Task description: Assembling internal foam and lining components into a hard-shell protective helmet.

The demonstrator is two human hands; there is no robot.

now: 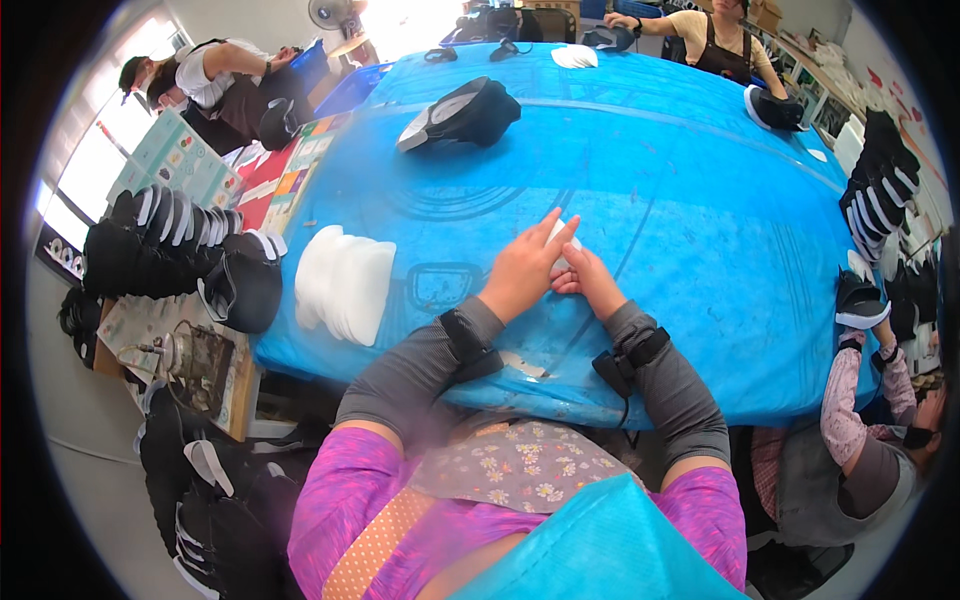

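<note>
My left hand (523, 264) and my right hand (594, 281) meet over the near middle of the blue-covered table. A small part of a white piece (566, 236) shows between their fingers; both hands close on it, and the fingers hide most of its shape. Left of my hands lies a fanned stack of white, curved, flat pads (345, 287). Farther off on the table rests a black cap (462, 114) with a pale underside, tilted on its side. Grey sleeves cover both my forearms.
Blue sheeting (700, 290) covers the table. Rows of stacked black caps (160, 240) stand at the left, more caps (880, 190) at the right. A small metal machine (190, 365) sits lower left. Co-workers (720, 45) handle caps around the table. White pads (575, 57) lie at the far edge.
</note>
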